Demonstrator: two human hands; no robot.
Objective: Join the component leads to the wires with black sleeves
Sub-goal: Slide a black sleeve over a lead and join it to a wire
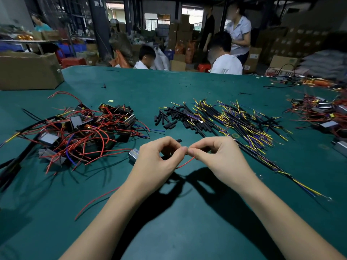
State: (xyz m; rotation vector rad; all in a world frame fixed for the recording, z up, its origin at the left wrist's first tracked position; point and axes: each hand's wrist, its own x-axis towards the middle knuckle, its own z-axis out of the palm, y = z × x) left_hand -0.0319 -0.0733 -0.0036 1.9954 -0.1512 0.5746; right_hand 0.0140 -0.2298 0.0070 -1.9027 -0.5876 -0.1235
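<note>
While left hand (pixel 159 158) and right hand (pixel 216 156) pinch fingertip to fingertip on the red lead (pixel 185 163), joint hidden; risk: lead slips free, sleeve dislodged.

Clearly a small assembly workshop or factory floor. Across the lower frame, a wide green work table (pixel 187 87) heaped with tangled red-wired components (pixel 80 126) at left, and yellow and purple wires (pixel 244 119) with loose black sleeves (pixel 167 119) at centre. At upper centre and upper right, stacked cardboard cartons (pixel 180 32); at upper left, an open carton (pixel 28 70). Beyond the table's far edge, other workers (pixel 225 61), seated and standing, under dim light.
</note>
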